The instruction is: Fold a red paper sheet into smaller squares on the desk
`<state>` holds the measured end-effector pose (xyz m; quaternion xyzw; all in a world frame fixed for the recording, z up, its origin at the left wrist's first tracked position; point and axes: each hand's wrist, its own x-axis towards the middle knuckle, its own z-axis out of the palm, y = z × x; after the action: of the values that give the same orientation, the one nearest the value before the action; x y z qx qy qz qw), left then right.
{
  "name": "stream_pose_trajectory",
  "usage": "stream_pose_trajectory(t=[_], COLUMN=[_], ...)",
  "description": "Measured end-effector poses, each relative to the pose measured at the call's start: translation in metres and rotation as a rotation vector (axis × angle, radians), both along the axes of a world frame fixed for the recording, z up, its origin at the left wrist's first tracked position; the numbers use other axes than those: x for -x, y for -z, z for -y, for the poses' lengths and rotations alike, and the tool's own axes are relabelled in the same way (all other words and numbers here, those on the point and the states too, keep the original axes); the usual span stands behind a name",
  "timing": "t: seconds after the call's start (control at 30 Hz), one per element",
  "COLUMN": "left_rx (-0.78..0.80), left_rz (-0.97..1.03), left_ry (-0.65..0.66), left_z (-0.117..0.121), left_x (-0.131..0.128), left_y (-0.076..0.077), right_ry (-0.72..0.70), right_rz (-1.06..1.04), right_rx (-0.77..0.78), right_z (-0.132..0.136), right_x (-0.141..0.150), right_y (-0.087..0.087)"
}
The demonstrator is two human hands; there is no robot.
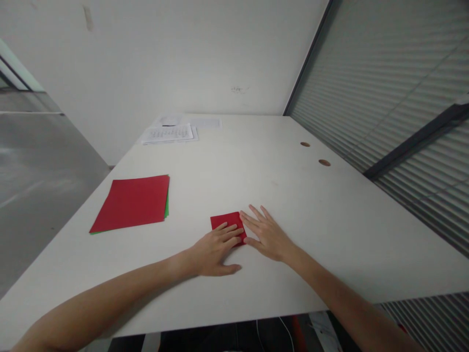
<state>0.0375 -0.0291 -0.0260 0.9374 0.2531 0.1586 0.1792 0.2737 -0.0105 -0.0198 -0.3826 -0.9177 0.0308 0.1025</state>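
Observation:
A small red piece of folded paper (224, 219) lies flat on the white table near its front edge. Across its lower part rests my left hand (219, 249), palm down, fingers stretched out and thumb apart. My right hand (266, 235) is at the paper's right edge, with its fingers spread and the index finger and thumb touching or just beside that edge. Neither hand grips anything. The paper's lower left part is hidden under my left hand.
To the left lies a stack of large red sheets (135, 203) with a green sheet (167, 205) showing beneath. Printed papers (170, 133) sit at the far left of the table (234, 161). Two round holes (324, 163) are on the right, beside a window blind (395, 98).

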Motion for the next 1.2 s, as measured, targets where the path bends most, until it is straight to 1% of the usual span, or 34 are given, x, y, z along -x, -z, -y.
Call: stream_pose_trajectory(t=[0.13, 0.27, 0.33, 0.4, 0.43, 0.5, 0.57, 0.63, 0.67, 0.7, 0.77, 0.8, 0.83, 0.9, 0.93, 1.0, 1.03, 1.07, 1.13, 1.2], left_rx=[-0.045, -0.062, -0.060, -0.060, -0.060, -0.057, -0.056, -0.056, -0.058, -0.060, -0.060, -0.059, -0.058, -0.056, -0.055, -0.047, -0.041, -0.036, -0.027, -0.022], left_rz=[-0.040, -0.098, -0.103, -0.091, -0.083, -0.068, -0.056, -0.053, -0.053, -0.054, -0.052, -0.050, -0.051, -0.063, -0.072, -0.091, -0.098, -0.103, -0.110, -0.110], left_ry=[0.016, 0.031, 0.041, 0.051, 0.052, 0.051, 0.050, 0.055, 0.055, 0.052, 0.048, 0.045, 0.042, 0.032, 0.026, 0.019, 0.020, 0.022, 0.028, 0.034], left_z=[0.000, 0.001, 0.001, 0.001, 0.001, 0.000, 0.000, 0.000, 0.000, 0.000, 0.000, 0.000, 0.001, 0.002, 0.003, 0.005, 0.005, 0.006, 0.006, 0.005], left_x=[0.000, 0.000, 0.000, 0.000, 0.000, 0.000, 0.000, 0.000, 0.000, 0.000, -0.001, -0.001, -0.001, -0.001, -0.001, 0.000, 0.000, 0.000, 0.001, 0.001], left_y=[-0.002, -0.004, -0.004, -0.003, -0.003, -0.002, -0.001, 0.000, 0.000, -0.001, -0.002, -0.003, -0.003, -0.004, -0.004, -0.003, -0.003, -0.003, -0.003, -0.003], right_ry=[-0.071, -0.032, -0.008, 0.032, 0.062, 0.162, 0.286, 0.342, 0.306, 0.255, 0.156, 0.123, 0.111, 0.145, 0.177, 0.238, 0.274, 0.307, 0.330, 0.316], right_rz=[-0.015, -0.021, -0.064, -0.169, -0.261, -0.543, -0.932, -1.322, -1.466, -1.573, -1.655, -1.651, -1.642, -1.613, -1.595, -1.530, -1.504, -1.486, -1.485, -1.510], right_rx=[0.019, 0.029, 0.057, 0.094, 0.116, 0.191, 0.371, 0.682, 0.865, 1.009, 1.215, 1.284, 1.315, 1.296, 1.261, 1.175, 1.094, 1.013, 0.955, 0.915], right_z=[0.001, -0.005, -0.007, -0.008, -0.009, -0.011, -0.015, -0.019, -0.021, -0.022, -0.024, -0.025, -0.027, -0.034, -0.039, -0.053, -0.060, -0.066, -0.073, -0.070], right_x=[0.004, 0.000, -0.002, -0.001, 0.001, 0.007, 0.015, 0.027, 0.034, 0.041, 0.055, 0.061, 0.065, 0.069, 0.067, 0.061, 0.056, 0.051, 0.044, 0.040], right_y=[-0.003, 0.001, 0.002, 0.002, 0.001, 0.000, -0.002, -0.005, -0.006, -0.007, -0.006, -0.005, -0.002, 0.004, 0.008, 0.013, 0.014, 0.013, 0.010, 0.006])
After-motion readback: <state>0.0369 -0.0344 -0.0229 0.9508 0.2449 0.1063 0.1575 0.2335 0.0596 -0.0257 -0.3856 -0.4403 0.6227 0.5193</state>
